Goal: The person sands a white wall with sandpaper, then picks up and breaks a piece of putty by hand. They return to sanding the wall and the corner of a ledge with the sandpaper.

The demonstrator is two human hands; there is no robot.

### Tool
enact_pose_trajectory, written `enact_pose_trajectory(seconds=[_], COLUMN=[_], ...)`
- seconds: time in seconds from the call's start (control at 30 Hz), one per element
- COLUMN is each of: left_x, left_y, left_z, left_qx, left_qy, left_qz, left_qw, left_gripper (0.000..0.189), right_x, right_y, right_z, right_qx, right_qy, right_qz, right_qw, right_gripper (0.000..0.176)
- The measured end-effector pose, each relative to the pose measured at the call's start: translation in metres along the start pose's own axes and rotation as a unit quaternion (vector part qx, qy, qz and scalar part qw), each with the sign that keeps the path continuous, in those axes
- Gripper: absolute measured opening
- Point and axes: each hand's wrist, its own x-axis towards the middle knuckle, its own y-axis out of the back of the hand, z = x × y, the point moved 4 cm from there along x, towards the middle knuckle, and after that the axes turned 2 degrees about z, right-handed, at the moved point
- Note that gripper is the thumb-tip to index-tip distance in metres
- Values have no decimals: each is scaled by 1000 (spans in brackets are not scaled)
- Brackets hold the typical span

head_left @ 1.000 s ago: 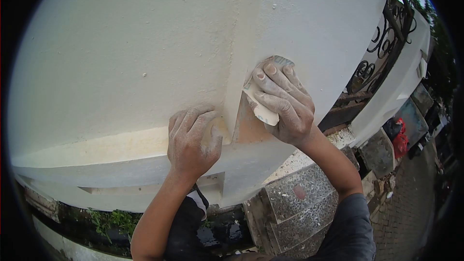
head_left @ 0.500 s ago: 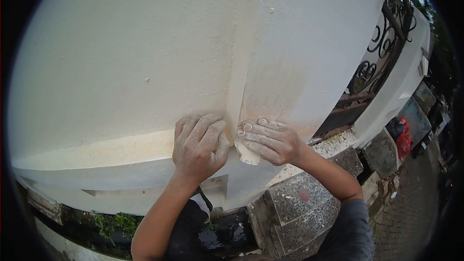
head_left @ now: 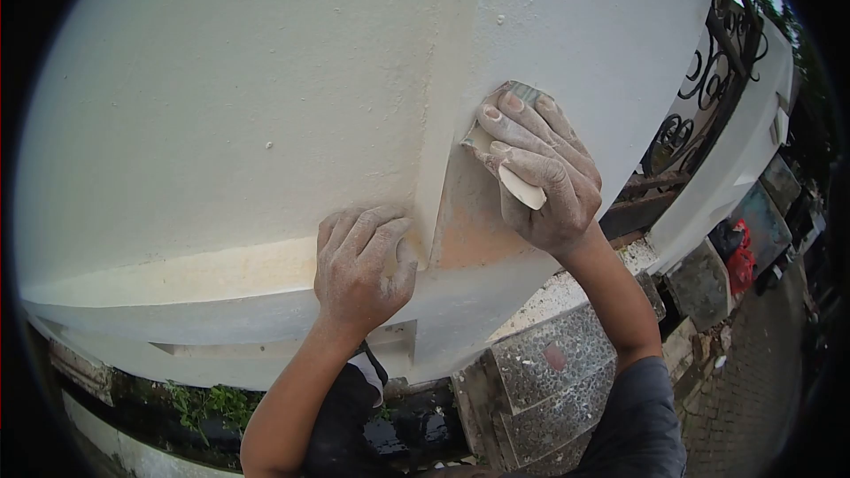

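My right hand [head_left: 549, 164], covered in white dust, presses a folded sheet of sandpaper [head_left: 524, 93] against the white wall [head_left: 354, 80]. The sandpaper's edges show beyond the fingertips, and a pale folded end sticks out beneath the thumb. Below the hand is a rubbed, orange-tinged patch [head_left: 474, 235] beside the vertical corner. My left hand [head_left: 363, 265], also dusty, leans on the cream ledge [head_left: 221, 273] left of that corner. Its fingers are bent against the wall and the thumb stands apart; I see nothing held in it, though the palm is hidden.
A black wrought-iron gate [head_left: 677, 133] stands to the right. Below lie stone-topped slabs [head_left: 558, 372] and a dark drain channel [head_left: 416, 429] with green plants [head_left: 212, 407]. A red plastic bag [head_left: 742, 265] sits farther along, near the paved road [head_left: 744, 381].
My right hand has moved up and slightly right along the wall with the sandpaper, turning so its fingers point upward. The rubbed patch is uncovered. My left hand stays in place.
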Motion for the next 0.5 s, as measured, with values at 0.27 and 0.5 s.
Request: enact_pose_trajectory(seconds=[0.27, 0.5], left_x=[0, -2], left_y=[0, 2], left_z=[2, -1], left_qx=[17, 0], left_qy=[-17, -11], left_qz=[3, 10], left_qw=[1000, 1000], left_gripper=[27, 26], right_x=[-38, -71], right_y=[-12, -26], right_z=[-15, -41], right_qx=[63, 61], right_qy=[36, 8], right_qz=[-117, -149], right_qw=[990, 987], right_gripper=[19, 15])
